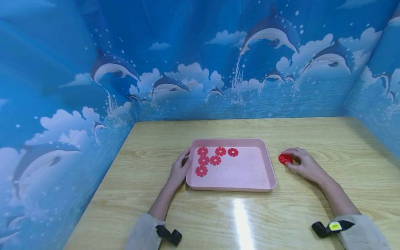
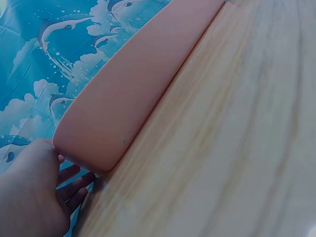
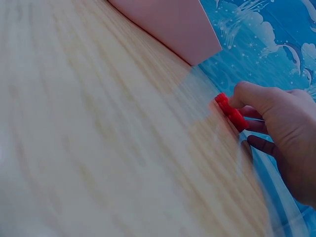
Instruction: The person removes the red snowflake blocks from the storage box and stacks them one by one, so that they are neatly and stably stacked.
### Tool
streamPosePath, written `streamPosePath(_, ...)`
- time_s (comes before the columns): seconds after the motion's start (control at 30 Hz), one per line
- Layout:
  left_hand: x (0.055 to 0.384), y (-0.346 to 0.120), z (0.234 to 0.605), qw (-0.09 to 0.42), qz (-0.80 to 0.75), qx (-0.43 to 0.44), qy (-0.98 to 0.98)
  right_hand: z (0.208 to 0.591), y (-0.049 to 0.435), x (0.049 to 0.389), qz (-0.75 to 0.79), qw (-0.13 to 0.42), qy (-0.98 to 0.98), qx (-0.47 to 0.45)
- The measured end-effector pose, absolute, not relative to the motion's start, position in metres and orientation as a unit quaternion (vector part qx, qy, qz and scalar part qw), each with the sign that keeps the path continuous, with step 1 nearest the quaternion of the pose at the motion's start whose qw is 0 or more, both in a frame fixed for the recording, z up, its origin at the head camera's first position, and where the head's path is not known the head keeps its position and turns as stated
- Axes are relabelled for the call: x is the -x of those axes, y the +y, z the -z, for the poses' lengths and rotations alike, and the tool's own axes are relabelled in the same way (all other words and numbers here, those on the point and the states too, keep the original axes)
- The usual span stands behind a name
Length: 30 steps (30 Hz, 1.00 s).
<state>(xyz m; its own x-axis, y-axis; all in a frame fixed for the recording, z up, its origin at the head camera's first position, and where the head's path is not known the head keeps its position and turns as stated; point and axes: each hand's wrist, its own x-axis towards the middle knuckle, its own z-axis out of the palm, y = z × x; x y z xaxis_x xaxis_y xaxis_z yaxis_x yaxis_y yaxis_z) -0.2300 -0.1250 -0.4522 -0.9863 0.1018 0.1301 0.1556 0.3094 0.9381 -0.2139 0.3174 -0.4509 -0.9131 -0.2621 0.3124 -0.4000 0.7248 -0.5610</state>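
Note:
A pink tray [image 1: 240, 173] lies on the table, and several flat red notched discs [image 1: 201, 171] with centre holes are spread over its left and upper part. My left hand [image 1: 179, 169] rests against the outside of the tray's left wall; in the left wrist view the fingers [image 2: 74, 190] reach the tray's corner, loosely bent. To the right of the tray, my right hand [image 1: 301, 163] pinches a small stack of red notched discs [image 1: 285, 159] between thumb and fingers. Seen from the right wrist, the red stack [image 3: 231, 112] is right at the tabletop.
The wooden table [image 1: 150, 208] spreads around the tray, with a bright light reflection in front. A blue dolphin-printed sheet [image 1: 193, 52] walls in the back and both sides. Black straps [image 1: 168, 235] sit on the sleeves.

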Motion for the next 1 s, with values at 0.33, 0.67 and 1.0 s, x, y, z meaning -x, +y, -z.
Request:
streamPosePath(0.33, 0.231, -0.125, 0.454, 0.030, 0.581, 0.080, -0.809, 0.443, 0.313, 0.212, -0.324, 0.122, -0.921, -0.179)
streamPosePath(0.67, 0.222, -0.123, 0.438, 0.024, 0.588, 0.089, -0.804, 0.411, 0.271, 0.213, -0.333, 0.116, -0.908, -0.224)
streamPosePath(1.0, 0.226, -0.123, 0.445, 0.023, 0.586, 0.077, -0.806, 0.392, 0.202, 0.225, -0.363, 0.033, -0.900, -0.241)
